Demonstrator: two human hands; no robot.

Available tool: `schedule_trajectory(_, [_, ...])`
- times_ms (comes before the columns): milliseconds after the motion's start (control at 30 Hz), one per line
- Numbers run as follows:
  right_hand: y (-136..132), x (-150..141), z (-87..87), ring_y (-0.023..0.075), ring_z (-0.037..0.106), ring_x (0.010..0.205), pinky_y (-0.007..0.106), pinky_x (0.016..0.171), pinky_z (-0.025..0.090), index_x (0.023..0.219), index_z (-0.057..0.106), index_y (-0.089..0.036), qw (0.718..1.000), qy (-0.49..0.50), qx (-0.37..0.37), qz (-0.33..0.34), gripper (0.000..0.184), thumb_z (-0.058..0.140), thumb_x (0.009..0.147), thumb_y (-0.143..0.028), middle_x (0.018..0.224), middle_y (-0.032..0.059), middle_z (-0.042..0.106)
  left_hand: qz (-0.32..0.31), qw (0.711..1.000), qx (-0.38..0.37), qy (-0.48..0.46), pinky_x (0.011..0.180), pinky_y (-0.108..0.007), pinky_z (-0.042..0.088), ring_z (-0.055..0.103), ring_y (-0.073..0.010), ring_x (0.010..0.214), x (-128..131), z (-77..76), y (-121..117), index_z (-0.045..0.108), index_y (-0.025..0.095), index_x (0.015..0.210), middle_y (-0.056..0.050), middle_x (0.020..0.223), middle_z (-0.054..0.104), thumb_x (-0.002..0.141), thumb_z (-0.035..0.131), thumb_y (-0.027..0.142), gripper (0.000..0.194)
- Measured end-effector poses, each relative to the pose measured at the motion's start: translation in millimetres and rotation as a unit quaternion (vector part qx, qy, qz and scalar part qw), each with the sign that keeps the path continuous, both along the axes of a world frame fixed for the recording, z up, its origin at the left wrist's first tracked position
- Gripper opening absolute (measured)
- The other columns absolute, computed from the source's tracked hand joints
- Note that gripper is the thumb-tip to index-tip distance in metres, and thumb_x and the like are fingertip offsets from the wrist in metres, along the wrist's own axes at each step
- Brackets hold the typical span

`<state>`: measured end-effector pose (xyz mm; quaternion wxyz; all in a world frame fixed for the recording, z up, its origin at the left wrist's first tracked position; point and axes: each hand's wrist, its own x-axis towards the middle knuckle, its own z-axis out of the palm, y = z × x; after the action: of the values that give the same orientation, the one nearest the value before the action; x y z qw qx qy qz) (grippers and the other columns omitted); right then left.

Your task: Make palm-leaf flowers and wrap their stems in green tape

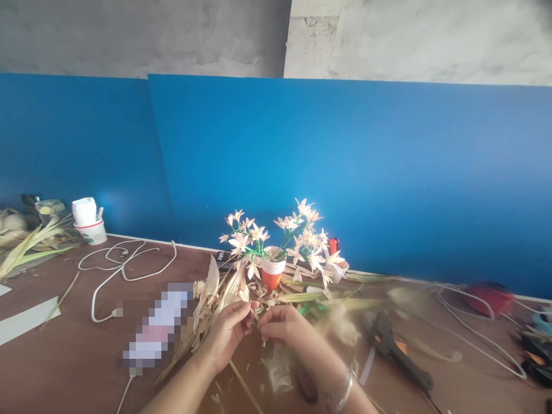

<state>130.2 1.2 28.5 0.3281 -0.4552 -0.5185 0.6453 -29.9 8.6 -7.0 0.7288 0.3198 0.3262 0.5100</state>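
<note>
My left hand [230, 330] and my right hand [284, 323] are close together above the front of the table. The fingertips of each are pinched, and whatever lies between them is too small to make out. Just beyond stand stacked paper cups [272, 275], white-rimmed and orange-red below. From the cups spread green stems with cream husk flowers [314, 240], leaning left and right. Dried corn husks [224, 284] lie in a loose heap around the cups' base. Beneath my right wrist is a crumpled clear plastic piece [278, 368].
A black glue gun [399, 352] lies to the right. White cables [125, 265] curl across the left side, near a pixelated object [159, 328]. A white tub [91, 231] and more husks [32, 244] stand at the back left. A blue partition [345, 161] borders the table.
</note>
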Motion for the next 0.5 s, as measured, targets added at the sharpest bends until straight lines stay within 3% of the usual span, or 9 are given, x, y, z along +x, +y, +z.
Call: schedule_trajectory(500, [2.3,-0.9,-0.1,0.0039,0.037,0.037,0.021,0.04,0.02,0.058,0.063,-0.013,1.0,0.002,-0.009,-0.02,0.007,0.061,0.059,-0.019,0.05,-0.0024,0.059,-0.015,0.999,0.014,0.037,0.062,-0.023,0.037,0.047,-0.0101,0.06,2.7,-1.2,-3.0,0.073,0.014,0.081,-0.001,0.065,0.059,0.063,0.077,0.038,0.03])
